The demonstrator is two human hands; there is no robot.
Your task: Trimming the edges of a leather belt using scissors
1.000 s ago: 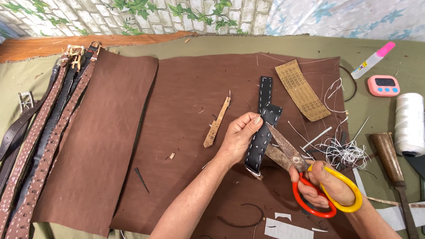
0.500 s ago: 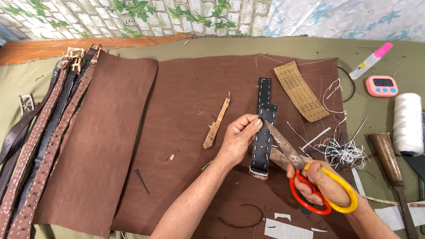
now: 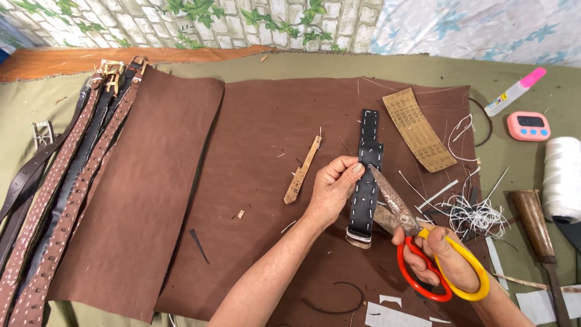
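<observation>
My left hand [image 3: 333,188] pinches the left edge of a black leather strap [image 3: 368,169] with white stitching, which lies upright over a brown leather sheet [image 3: 260,181]. A metal loop sits at the strap's near end. My right hand [image 3: 445,260] grips scissors [image 3: 417,242] with one red and one yellow handle loop. Their rusty blades point up and left, with the tip at the strap next to my left thumb. A thin tan strip [image 3: 302,171] lies just left of my left hand.
A folded brown sheet [image 3: 145,181] and several studded belts [image 3: 54,200] lie on the left. At the right are a perforated tan piece [image 3: 419,128], tangled white thread [image 3: 472,212], a white thread spool [image 3: 561,178], a wooden-handled tool [image 3: 535,218], a pink timer [image 3: 528,126] and a glue pen [image 3: 514,92].
The strap has been straightened toward upright and shifted slightly. The scissors have moved up so their tip now meets the strap by my left thumb.
</observation>
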